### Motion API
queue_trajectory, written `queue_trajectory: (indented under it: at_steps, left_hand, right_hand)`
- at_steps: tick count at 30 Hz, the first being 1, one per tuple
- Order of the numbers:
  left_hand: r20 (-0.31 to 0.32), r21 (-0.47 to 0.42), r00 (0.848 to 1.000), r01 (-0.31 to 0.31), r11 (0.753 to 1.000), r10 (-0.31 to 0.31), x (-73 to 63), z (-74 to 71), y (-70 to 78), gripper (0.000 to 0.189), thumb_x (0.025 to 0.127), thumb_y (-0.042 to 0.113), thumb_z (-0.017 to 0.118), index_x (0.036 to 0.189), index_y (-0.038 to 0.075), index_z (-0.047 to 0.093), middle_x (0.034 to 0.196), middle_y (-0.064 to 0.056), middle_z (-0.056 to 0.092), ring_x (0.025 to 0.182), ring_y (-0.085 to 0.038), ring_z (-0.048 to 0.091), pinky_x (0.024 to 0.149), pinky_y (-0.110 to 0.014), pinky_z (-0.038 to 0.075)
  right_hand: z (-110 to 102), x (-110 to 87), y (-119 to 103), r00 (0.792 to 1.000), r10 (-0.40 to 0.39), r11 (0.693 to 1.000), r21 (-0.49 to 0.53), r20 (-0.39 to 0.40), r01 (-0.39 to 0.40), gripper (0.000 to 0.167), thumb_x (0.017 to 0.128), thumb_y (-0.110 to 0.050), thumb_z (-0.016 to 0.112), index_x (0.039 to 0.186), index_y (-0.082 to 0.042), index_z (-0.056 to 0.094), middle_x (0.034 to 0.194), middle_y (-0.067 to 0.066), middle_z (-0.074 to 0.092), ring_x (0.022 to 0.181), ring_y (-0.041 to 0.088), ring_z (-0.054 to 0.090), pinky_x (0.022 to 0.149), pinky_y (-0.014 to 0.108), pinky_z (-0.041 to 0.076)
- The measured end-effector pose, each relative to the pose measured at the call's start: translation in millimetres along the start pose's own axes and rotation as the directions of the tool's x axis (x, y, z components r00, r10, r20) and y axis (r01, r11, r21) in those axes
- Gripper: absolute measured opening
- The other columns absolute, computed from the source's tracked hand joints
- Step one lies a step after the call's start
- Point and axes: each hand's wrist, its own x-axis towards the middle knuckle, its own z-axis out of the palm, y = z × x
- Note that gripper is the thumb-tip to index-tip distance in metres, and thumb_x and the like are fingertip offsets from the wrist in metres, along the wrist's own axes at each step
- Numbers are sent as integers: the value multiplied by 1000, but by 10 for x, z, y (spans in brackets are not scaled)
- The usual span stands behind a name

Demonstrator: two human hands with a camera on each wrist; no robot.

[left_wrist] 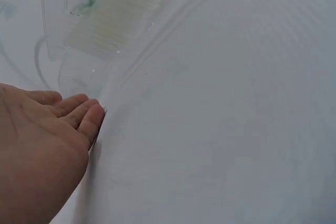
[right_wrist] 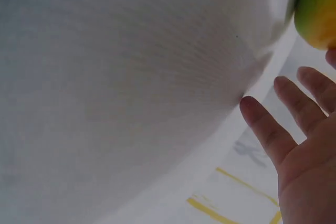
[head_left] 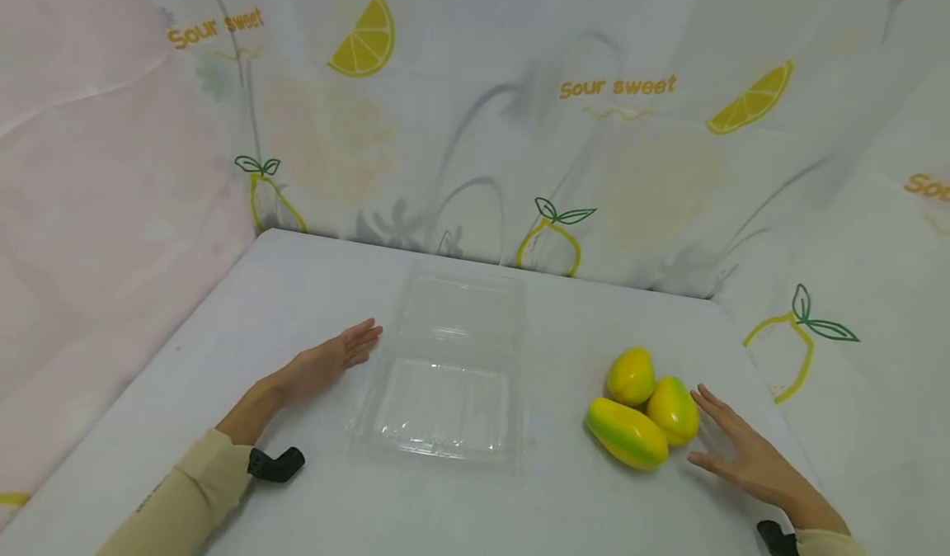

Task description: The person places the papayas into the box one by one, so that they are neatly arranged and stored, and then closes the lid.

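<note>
Right hand, one: lying just beside the right mango, fingers reaching out straight and parting slightly, thumb standing well off from them; holding nothing. Whether a fingertip is touching the fruit, one cannot tell.

Left hand, one: lying just left of the clear container, fingers stretching out straight and keeping close together; gripping nothing. Contact with the container's edge cannot be told.

Step in hand, as judged: readying, with neither hand taking a grip. Next move, as judged: would be calling for the right hand's thumb and fingers curling round a mango, the right one being nearest.

Mangoes, three, yellow and green, sitting in a close cluster: the right mango, as above; rear mango; front mango, lying lengthwise at a slant.

Clear container, one, plastic, lying unfolded between the left hand and the fruit: near half; far half, extending beyond it.

Table, white, supporting all the above.

Backdrop, one, pale, lemon-printed, hanging behind.
</note>
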Motion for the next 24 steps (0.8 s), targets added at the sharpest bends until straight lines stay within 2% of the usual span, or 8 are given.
queue_trajectory:
  at_steps: [3,6,10,12,14,16,19,24]
  left_hand:
    - [36,-16,999,-16,1000,16,13,4,-76,51,106,14,-1,147,-10,-21,166,-11,-2,148,1,13,116,-14,15]
    - [-10,0,998,65,998,-65,29,17,-114,52,108,16,2,151,-3,-19,163,-20,-12,148,1,10,111,-10,14]
    - [-82,104,982,180,978,-172,34,53,-107,57,108,14,19,155,4,-12,162,-22,-12,152,-23,-2,105,-3,16]
    - [-92,183,978,200,963,-186,27,82,-94,63,106,10,29,157,6,-8,163,-22,-8,149,-39,-6,104,-3,18]
    - [-95,235,976,212,949,-194,28,115,-77,69,103,8,38,158,8,-3,164,-20,-4,148,-45,-5,104,-2,18]
    - [-100,257,975,217,942,-197,34,143,-63,72,100,7,44,158,9,1,165,-18,0,148,-46,-3,104,-2,18]
    - [-106,253,972,231,939,-211,39,168,-33,76,97,7,50,159,13,7,165,-14,3,149,-42,-4,103,-1,17]
    - [-102,250,968,250,935,-231,39,162,-5,80,94,7,57,159,16,10,166,-11,3,150,-38,-8,102,0,15]
  right_hand:
    - [21,-5,1,999,43,999,-18,14,-43,98,84,-38,75,158,-14,15,159,29,18,137,60,22,99,76,22]
    - [20,15,-8,1000,28,998,-51,-7,-28,99,85,-37,75,158,-12,13,156,32,23,133,60,30,97,74,28]
    - [-11,86,-58,999,-24,997,-77,-29,22,95,87,-34,73,157,-9,14,153,33,27,130,58,35,95,72,34]
    - [-25,127,-91,999,-36,996,-78,-23,34,92,88,-34,73,156,-6,18,153,32,29,131,57,35,96,70,35]
    - [-29,148,-111,999,-35,995,-93,-18,34,88,88,-34,72,155,-4,22,153,30,32,136,46,37,98,67,37]
    - [-29,163,-124,999,-39,993,-110,-16,37,84,89,-34,71,153,-1,27,152,28,36,137,34,39,97,63,40]
    - [-32,186,-158,999,-33,992,-123,-11,32,79,91,-34,68,151,0,30,150,26,39,133,30,43,96,59,44]
    - [-29,211,-189,1000,-19,991,-129,-21,16,78,91,-36,68,150,1,33,147,26,43,125,43,47,95,58,45]
